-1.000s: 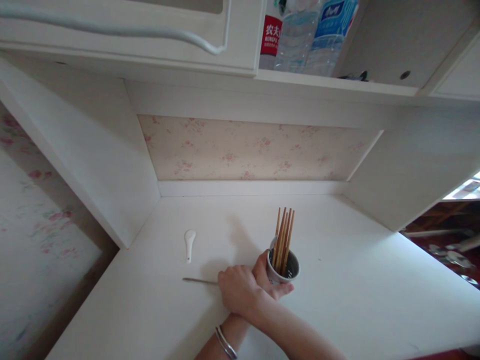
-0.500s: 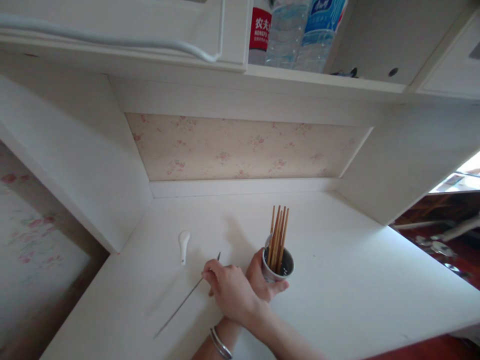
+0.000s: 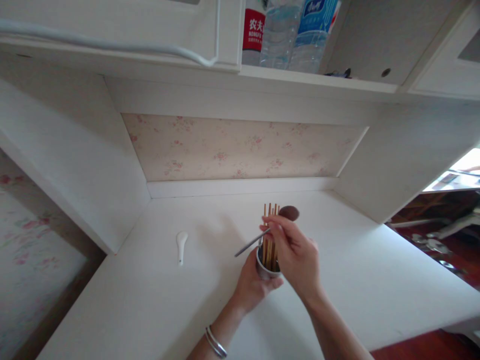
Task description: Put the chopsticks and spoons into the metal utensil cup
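Steadying the cup [image 3: 267, 273], presumably, your left hand [image 3: 252, 282] curls around it; your right hand [image 3: 298, 255] pinches the dark-bowled spoon [image 3: 289, 213], tilted above the cup's rim, perhaps to clear the chopsticks [image 3: 269, 255] inside.

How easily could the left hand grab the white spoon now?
Probably not easily: the left hand is holding the cup and would likely need to let go before taking the white spoon.

From here I count two hands [image 3: 300, 257], one cup [image 3: 265, 272], one white spoon [image 3: 181, 242], one dark spoon [image 3: 289, 213], three bottles [image 3: 280, 37], several chopsticks [image 3: 269, 254].
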`<move>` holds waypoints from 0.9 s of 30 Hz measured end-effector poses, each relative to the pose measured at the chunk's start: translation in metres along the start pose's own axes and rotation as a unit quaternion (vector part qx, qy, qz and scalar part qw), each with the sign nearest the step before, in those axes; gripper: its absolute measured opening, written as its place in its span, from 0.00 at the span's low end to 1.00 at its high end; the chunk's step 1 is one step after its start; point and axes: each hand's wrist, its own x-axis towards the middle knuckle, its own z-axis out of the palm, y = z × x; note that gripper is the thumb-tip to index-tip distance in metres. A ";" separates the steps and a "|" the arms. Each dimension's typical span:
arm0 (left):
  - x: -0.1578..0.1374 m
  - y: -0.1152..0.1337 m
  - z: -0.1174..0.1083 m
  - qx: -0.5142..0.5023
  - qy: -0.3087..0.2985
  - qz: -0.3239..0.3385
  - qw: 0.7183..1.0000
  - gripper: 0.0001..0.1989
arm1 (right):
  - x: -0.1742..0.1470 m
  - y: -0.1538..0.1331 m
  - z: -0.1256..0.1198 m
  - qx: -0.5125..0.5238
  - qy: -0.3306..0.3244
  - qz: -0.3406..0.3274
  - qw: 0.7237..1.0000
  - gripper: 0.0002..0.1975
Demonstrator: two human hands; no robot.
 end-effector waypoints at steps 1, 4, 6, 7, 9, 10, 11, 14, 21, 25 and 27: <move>0.001 -0.001 0.002 -0.008 -0.007 0.002 1.000 0.34 | 0.005 0.003 -0.012 -0.017 0.040 -0.017 0.999 0.10; 0.004 -0.008 0.006 -0.023 -0.012 0.005 1.000 0.34 | 0.010 0.016 -0.040 -0.056 0.129 -0.057 0.988 0.11; 0.004 -0.011 0.006 -0.028 -0.014 0.000 1.000 0.35 | 0.006 0.028 -0.051 -0.092 0.157 -0.073 0.981 0.14; 0.004 -0.012 0.005 -0.029 -0.017 -0.003 0.999 0.35 | 0.003 0.034 -0.054 -0.116 0.163 -0.079 0.977 0.16; 0.003 -0.011 0.005 -0.024 -0.022 -0.006 0.999 0.34 | -0.004 0.046 -0.057 -0.173 0.159 -0.091 0.968 0.20; 0.003 -0.010 0.005 -0.019 -0.026 -0.007 0.999 0.34 | -0.008 0.052 -0.057 -0.203 0.151 -0.101 0.962 0.22; 0.003 -0.009 0.006 -0.012 -0.027 -0.007 1.000 0.34 | -0.011 0.058 -0.056 -0.231 0.142 -0.113 0.956 0.24; 0.002 -0.008 0.007 0.005 -0.020 -0.008 1.000 0.34 | -0.019 0.074 -0.053 -0.291 0.113 -0.149 0.938 0.32; 0.004 -0.014 0.009 0.007 -0.008 -0.017 1.000 0.37 | -0.030 0.100 -0.042 -0.260 0.088 -0.076 0.958 0.39; 0.006 -0.016 0.009 -0.010 -0.011 -0.004 1.000 0.38 | -0.037 0.103 -0.034 -0.167 0.075 0.055 0.982 0.41; 0.006 -0.015 0.009 -0.015 -0.015 0.000 1.000 0.38 | -0.040 0.102 -0.029 -0.107 0.079 0.116 0.984 0.44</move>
